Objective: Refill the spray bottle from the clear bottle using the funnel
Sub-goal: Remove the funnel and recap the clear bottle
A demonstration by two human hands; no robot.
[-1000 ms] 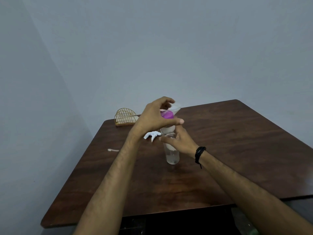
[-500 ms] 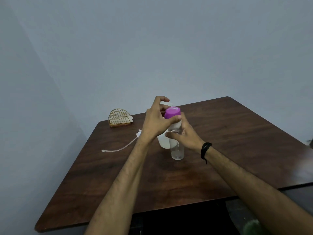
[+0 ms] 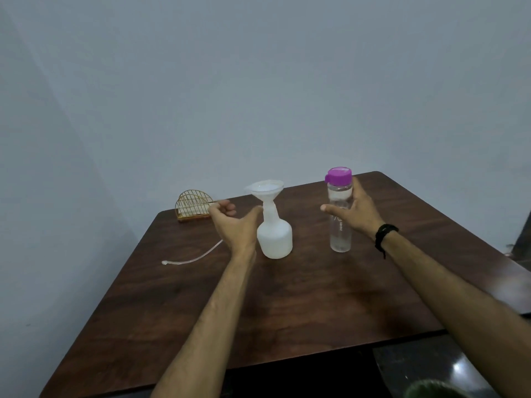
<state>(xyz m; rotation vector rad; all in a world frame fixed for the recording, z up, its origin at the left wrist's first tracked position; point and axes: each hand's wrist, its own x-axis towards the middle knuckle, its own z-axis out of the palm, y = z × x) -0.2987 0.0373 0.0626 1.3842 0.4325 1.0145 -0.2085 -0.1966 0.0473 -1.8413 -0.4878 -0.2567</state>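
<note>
Standing on your dark wooden worktop [image 3: 287, 305], set in a corner of plain grey walls, are the white spray bottle [image 3: 275, 239] with the funnel [image 3: 265, 191] in its neck and, to its right, the purple-capped clear bottle [image 3: 340, 211]. Your right hand [image 3: 355, 215] grips the clear bottle; your left hand [image 3: 234, 225] hovers loosely curled, holding nothing, just beside the spray bottle. A gold wire rack [image 3: 194, 205] sits far left

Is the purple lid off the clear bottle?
No, the purple lid sits on top of the clear bottle, which stands upright on the table.
</note>
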